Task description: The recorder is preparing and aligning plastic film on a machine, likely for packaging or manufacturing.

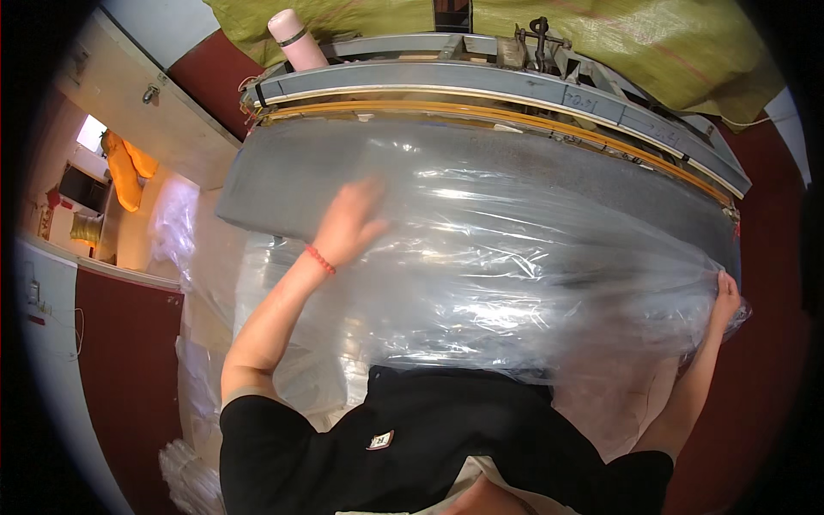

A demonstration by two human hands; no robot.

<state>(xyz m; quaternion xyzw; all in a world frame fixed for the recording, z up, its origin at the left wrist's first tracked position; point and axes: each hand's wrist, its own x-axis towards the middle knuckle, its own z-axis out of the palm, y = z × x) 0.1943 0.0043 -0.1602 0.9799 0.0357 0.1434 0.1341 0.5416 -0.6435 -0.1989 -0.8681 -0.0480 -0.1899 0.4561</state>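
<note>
A wide sheet of clear plastic film (489,266) stretches in shiny creases across a grey work surface (283,167) and hangs down toward my body. At the far right, my right hand (728,299) is closed on the film's gathered edge, and the creases run toward it. My left hand (350,221), with a red beaded bracelet (320,258) at the wrist, is over the left part of the film. It is blurred by motion, but its thumb stands apart from the other fingers. Whether the palm touches the film I cannot tell.
Behind the surface runs a long grey metal beam (498,86) with an orange strip (412,109) below it. A pink bottle (296,41) stands behind the beam, and a metal clamp (539,39) sits farther right. Yellow-green woven sacks (652,47) lie at the back. More clear plastic (193,476) lies lower left.
</note>
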